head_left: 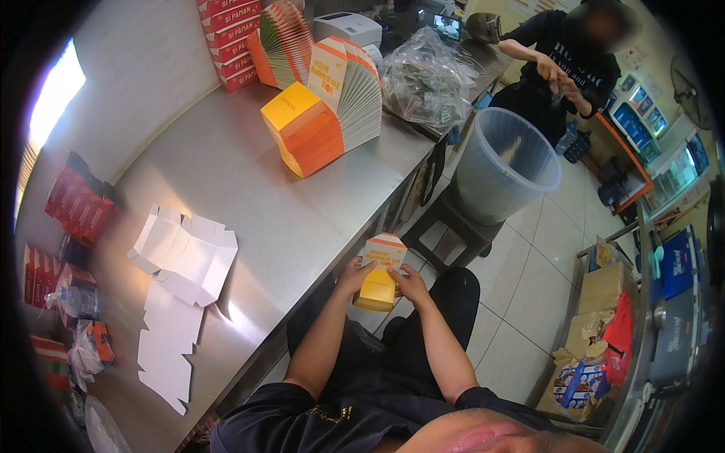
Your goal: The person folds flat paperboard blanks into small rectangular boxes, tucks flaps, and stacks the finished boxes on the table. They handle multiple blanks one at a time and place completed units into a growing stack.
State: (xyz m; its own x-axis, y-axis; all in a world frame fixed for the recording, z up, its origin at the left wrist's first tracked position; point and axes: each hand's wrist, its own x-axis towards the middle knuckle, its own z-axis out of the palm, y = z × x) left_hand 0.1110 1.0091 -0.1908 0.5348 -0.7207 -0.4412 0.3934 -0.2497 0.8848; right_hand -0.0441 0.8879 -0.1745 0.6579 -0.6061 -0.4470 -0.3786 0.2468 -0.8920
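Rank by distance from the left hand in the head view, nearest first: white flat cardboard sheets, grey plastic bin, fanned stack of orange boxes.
From the left hand:
1. White flat cardboard sheets, on the steel counter to its left.
2. Fanned stack of orange boxes, further back on the counter.
3. Grey plastic bin, on a stool off to the right; too close to the stack to call.

You sit beside a long steel counter [302, 219] running along a pale wall [143, 68]. Left of it, daylight glares through a window [57, 94]; right of it lies pale tiled floor [529, 294].
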